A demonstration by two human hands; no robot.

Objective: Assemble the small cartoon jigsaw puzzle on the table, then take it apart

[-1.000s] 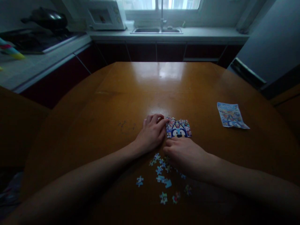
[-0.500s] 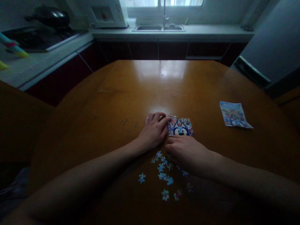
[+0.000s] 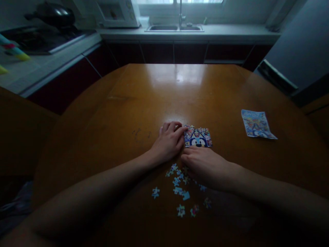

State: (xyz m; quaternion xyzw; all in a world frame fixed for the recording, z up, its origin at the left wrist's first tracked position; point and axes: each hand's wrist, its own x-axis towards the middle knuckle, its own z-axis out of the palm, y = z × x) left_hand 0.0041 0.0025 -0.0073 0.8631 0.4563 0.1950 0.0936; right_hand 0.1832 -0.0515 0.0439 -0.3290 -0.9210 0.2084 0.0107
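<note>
A partly assembled jigsaw puzzle (image 3: 198, 137) lies on the wooden table, showing a blue cartoon dog's face among small colourful figures. At its left edge rests my left hand (image 3: 168, 140), fingers apart and slightly bent, with one fingertip touching the upper left corner. My right hand (image 3: 203, 164) is closed just below the lower edge, its fingers curled together and covering part of that edge. Whatever it pinches is hidden under the fingers. Loose puzzle pieces (image 3: 177, 181) are scattered nearer to me, some partly behind the right hand. One piece (image 3: 155, 192) lies apart to the left.
A creased picture sheet (image 3: 258, 124) with the dog on it lies at the right of the table (image 3: 144, 92). Beyond the table are a counter with a sink (image 3: 164, 28), a microwave (image 3: 118, 13), and a stove with a black wok (image 3: 55, 15).
The view has tilted very slightly. Both hands stay at the puzzle in nearly the same pose, and the loose pieces lie as before.
</note>
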